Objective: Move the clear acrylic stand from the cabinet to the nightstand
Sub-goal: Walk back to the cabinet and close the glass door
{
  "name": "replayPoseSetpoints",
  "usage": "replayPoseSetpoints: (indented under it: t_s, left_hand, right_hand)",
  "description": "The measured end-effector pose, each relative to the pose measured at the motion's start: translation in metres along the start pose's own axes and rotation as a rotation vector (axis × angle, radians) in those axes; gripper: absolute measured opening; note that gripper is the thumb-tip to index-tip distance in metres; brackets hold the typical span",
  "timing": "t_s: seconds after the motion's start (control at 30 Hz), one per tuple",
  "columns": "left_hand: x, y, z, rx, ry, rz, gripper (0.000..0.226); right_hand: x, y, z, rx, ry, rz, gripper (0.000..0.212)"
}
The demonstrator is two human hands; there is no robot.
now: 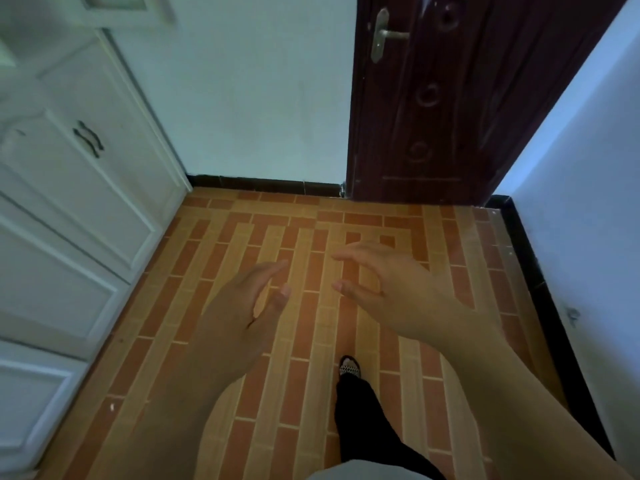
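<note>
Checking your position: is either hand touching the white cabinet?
No, the left hand and right hand both hover over the tiled floor, apart from the white cabinet at left.

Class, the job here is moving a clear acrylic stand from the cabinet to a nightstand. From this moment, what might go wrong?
1. The left hand and right hand hold nothing and no stand is in view; a clear piece may be hard to spot.
2. The cabinet on the left and the wall on the right leave a narrow passage, so a carried stand might knock against them.
</note>
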State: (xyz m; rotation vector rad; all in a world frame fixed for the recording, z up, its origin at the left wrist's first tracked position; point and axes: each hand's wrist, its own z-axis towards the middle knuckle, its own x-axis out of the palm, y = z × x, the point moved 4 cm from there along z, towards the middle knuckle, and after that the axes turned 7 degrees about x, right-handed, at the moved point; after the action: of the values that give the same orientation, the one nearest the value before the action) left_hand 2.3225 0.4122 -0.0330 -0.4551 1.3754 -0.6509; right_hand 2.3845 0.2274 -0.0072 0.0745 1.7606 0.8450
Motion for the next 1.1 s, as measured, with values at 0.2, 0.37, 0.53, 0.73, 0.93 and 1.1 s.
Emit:
replayPoseSetpoints:
  t_s: [0.2, 0.37, 0.53, 0.73, 0.93, 1.1]
  left_hand:
    - [-0.019, 0.029, 0.131, 0.009, -0.052, 0.042, 0.052]
    - [-0.036, 0.050, 0.229, -0.002, -0.119, 0.049, 0.058]
    - [-0.052, 0.090, 0.286, -0.058, -0.154, 0.039, 0.056]
    - [-0.081, 0.159, 0.361, -0.119, -0.199, 0.015, 0.050]
    - [-0.132, 0.251, 0.463, -0.121, -0.218, 0.059, 0.057]
    - [-0.197, 0.305, 0.549, -0.102, -0.184, 0.155, 0.058]
  right_hand:
    - [-0.046, -0.016, 0.133, -0.058, -0.023, -0.012, 0.045]
    - [-0.079, -0.027, 0.226, -0.113, -0.005, -0.040, 0.042]
    - [-0.093, -0.027, 0.304, -0.161, 0.042, -0.006, 0.040]
    - [-0.082, -0.015, 0.424, -0.202, 0.088, 0.000, 0.041]
    - [-0.085, 0.017, 0.570, -0.238, 0.070, -0.034, 0.040]
    - [-0.099, 0.059, 0.677, -0.245, 0.033, -0.035, 0.039]
